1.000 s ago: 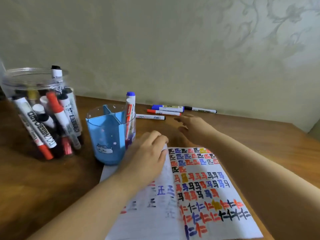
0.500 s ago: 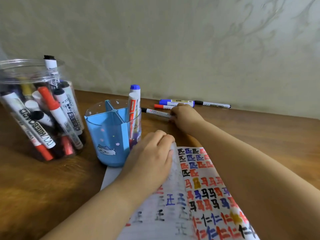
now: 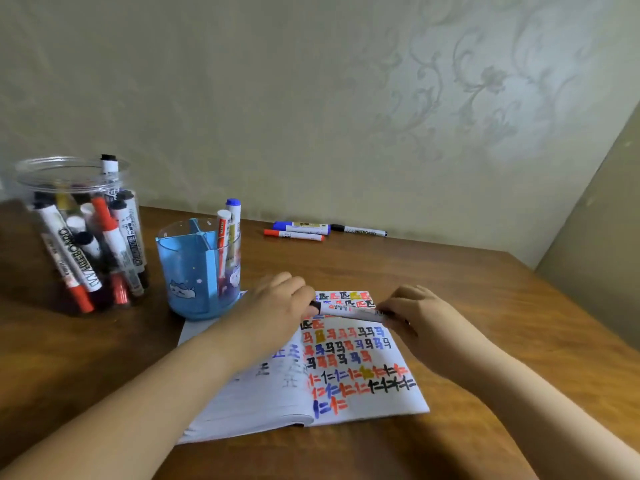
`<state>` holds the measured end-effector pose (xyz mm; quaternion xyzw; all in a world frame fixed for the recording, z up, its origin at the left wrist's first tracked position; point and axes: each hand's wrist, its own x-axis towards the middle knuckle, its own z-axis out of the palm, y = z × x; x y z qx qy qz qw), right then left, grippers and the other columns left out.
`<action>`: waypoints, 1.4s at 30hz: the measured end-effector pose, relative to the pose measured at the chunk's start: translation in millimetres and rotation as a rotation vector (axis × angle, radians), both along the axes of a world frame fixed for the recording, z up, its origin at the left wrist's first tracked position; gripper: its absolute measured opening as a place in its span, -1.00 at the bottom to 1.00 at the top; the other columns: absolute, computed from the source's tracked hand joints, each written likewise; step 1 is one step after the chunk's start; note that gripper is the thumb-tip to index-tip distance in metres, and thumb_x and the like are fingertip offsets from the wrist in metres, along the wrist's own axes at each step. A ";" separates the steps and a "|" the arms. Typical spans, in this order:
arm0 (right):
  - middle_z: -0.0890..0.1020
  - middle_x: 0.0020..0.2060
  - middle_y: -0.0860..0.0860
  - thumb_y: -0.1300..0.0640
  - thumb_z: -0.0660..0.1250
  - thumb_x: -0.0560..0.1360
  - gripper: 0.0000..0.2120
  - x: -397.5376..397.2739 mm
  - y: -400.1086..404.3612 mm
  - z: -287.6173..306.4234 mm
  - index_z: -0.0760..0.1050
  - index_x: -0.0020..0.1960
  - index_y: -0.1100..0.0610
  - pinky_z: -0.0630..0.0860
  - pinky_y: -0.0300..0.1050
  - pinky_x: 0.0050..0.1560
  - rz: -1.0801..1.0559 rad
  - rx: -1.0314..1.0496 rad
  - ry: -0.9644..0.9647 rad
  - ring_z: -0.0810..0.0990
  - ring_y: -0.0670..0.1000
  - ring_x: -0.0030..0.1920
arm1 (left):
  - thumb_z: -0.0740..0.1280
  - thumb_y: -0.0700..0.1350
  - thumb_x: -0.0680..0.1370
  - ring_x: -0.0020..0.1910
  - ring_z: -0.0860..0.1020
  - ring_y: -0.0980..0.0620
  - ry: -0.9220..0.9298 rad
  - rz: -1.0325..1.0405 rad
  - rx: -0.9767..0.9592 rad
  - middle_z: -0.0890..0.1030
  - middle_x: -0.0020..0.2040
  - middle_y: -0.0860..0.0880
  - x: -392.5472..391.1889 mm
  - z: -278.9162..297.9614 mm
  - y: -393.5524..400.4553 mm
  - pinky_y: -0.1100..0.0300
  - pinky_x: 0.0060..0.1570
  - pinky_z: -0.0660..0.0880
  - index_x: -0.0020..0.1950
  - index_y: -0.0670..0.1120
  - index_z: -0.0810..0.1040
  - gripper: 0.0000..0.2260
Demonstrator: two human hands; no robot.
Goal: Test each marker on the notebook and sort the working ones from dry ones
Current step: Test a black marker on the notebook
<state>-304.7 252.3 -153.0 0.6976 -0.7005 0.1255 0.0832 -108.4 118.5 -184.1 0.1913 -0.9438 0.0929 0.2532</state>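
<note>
An open notebook lies on the wooden table, its right page covered in rows of red, blue, black and yellow marks. Over its top edge I hold a thin white marker with a black cap level between both hands. My left hand grips the capped end. My right hand pinches the other end. Three thin markers lie by the wall: red, blue and black.
A clear plastic jar crammed with several whiteboard markers stands at the left. A blue divided pen holder with two markers stands just left of the notebook. The wall runs close behind, and a panel closes off the right.
My right hand picked the black-capped marker from the row by the wall and brought it back over the notebook. My left hand lifted off the page and took its capped end.
</note>
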 end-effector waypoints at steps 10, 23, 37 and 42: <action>0.53 0.15 0.03 -0.01 0.09 0.63 -0.69 55.8 -2.6 -15.3 0.40 0.28 0.10 0.40 -0.07 0.06 0.063 -0.046 0.116 0.46 0.06 0.15 | 0.05 -0.06 0.63 -0.08 0.49 0.08 -0.076 0.018 0.553 0.53 -0.01 -0.01 -3.1 8.3 45.1 0.15 -0.13 0.46 -0.03 -0.01 0.30 -0.91; 0.59 -0.22 0.04 -0.15 -0.20 0.48 -0.47 69.7 -0.2 -46.3 0.45 -0.04 0.13 0.22 -0.13 -0.38 0.167 -0.035 0.022 0.55 0.12 -0.30 | 0.09 -0.04 0.62 -0.02 0.45 0.17 -0.122 -0.103 0.713 0.51 -0.01 0.09 15.2 -8.7 35.8 0.26 -0.01 0.38 -0.04 -0.02 0.43 -0.85; 0.66 -0.16 -0.07 -0.17 0.03 0.59 -0.63 72.3 0.8 -39.6 0.33 0.34 -0.11 0.27 -0.16 -0.37 0.067 -0.073 0.043 0.63 0.00 -0.18 | 0.10 0.07 0.60 -0.17 0.47 0.22 -0.095 -0.058 0.841 0.49 -0.18 0.18 17.8 -5.6 36.5 0.38 -0.26 0.32 -0.10 0.05 0.45 -0.81; 0.61 -0.15 -0.04 -0.05 0.05 0.60 -0.68 62.3 13.6 -26.5 0.12 0.32 -0.03 0.52 -0.01 -0.25 -0.119 0.034 -0.285 0.59 0.00 -0.18 | 0.06 0.07 0.60 -0.13 0.46 0.22 -0.027 -0.010 0.855 0.49 -0.13 0.14 23.3 1.6 36.7 0.35 -0.20 0.37 -0.01 0.01 0.42 -0.79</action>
